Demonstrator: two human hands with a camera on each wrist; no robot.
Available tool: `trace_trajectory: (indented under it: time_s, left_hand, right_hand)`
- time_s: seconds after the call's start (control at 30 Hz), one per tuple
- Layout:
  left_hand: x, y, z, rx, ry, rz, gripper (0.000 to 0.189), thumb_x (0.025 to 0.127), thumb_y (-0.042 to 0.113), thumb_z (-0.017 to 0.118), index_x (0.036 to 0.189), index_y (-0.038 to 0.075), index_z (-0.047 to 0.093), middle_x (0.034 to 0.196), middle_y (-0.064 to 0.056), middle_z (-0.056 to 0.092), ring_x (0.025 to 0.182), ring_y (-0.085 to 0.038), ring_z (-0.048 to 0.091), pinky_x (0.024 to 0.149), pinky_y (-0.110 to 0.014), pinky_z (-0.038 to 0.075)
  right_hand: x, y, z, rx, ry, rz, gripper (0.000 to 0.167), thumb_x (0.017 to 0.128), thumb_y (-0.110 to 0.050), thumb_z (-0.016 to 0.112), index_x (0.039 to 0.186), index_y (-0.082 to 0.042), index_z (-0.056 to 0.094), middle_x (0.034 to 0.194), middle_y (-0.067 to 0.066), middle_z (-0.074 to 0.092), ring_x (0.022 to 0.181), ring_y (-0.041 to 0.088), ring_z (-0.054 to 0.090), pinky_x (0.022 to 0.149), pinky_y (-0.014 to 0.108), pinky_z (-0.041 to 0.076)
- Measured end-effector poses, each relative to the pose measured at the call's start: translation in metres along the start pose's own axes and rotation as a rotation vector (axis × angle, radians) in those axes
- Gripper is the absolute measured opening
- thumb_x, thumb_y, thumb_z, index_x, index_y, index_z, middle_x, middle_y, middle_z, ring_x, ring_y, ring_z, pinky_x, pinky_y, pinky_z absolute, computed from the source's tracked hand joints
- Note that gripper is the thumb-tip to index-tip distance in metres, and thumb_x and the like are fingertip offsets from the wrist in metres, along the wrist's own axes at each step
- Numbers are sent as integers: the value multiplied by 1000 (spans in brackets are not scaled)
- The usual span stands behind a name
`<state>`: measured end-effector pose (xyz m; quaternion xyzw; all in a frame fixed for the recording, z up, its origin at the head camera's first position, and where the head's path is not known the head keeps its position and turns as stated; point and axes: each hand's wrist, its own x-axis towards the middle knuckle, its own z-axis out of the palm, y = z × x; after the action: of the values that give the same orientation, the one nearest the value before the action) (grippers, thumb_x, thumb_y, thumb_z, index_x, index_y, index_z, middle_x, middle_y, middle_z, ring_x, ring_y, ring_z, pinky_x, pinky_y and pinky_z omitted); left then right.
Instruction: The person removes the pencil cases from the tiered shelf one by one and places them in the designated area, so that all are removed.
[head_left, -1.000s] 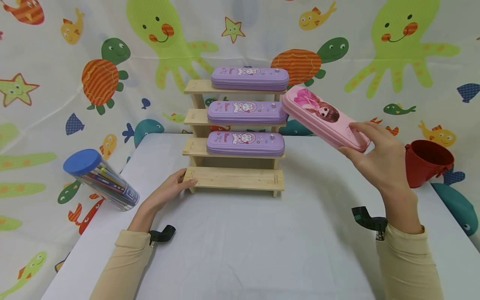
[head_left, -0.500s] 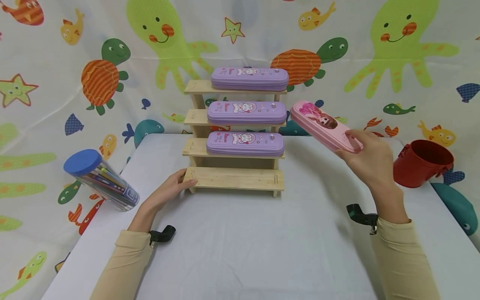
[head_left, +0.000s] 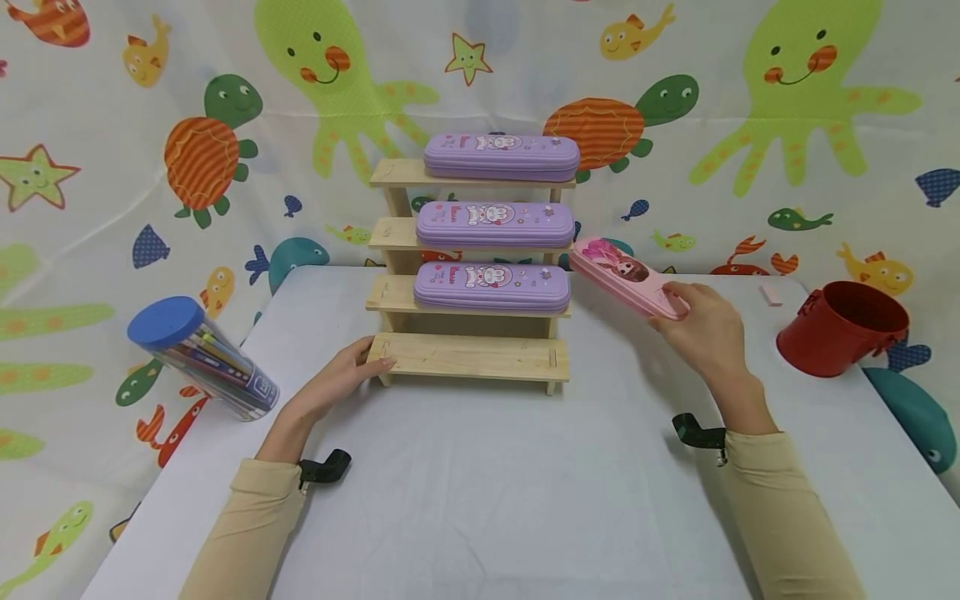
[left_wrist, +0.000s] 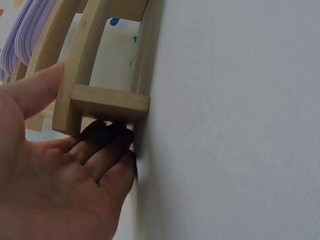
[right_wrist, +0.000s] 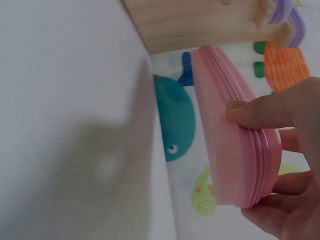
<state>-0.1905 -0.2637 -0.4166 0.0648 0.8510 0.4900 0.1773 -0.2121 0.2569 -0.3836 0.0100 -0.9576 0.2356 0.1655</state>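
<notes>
A pink zippered pencil case (head_left: 628, 277) with a doll picture on its lid is held up right of the shelf. My right hand (head_left: 703, 325) pinches its right end, and in the right wrist view the thumb presses the zipper side (right_wrist: 245, 140). The wooden stepped shelf (head_left: 472, 357) stands mid-table. At the left end of its lowest step, my left hand (head_left: 341, 375) grips with the thumb on top and the fingers below, as the left wrist view shows. Purple pencil cases lie on the upper steps: top (head_left: 501, 157), second (head_left: 495, 224) and third (head_left: 491, 286). The lowest step is bare.
A clear tube of pens with a blue lid (head_left: 165, 323) stands at the left. To the right is a red bucket (head_left: 832, 333), with a small pink block (head_left: 771, 295) behind it. A sea-animal printed curtain (head_left: 525, 50) hangs behind the white table (head_left: 480, 500).
My right hand has moved left and down with the pink pencil case, bringing it lower beside the shelf. More of the red bucket and the small pink block now show. The left hand stays put.
</notes>
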Motion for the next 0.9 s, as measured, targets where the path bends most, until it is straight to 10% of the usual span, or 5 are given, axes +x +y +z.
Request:
trace_trajectory:
  time_s: [0.47,0.9]
  left_hand:
    - [3,-3,0,-3,7,-3,78,101,38,55,156,-3,18,159,-25,28,150,-42,21,121,-64,15]
    - [3,-3,0,10,8,-20,80,101,41,55,157,-1,17,161,-25,25,152,-43,17,120,-64,15]
  right_hand:
    - [0,0,34,-12,-193,82,59,87,-27,71,139,-6,54,143,27,50,133,49,43,107,69,35]
    - [-2,-12,37,-55,-336,72,64,87,-23,73,144,-5,47,133,30,46,111,46,51,94,62,48]
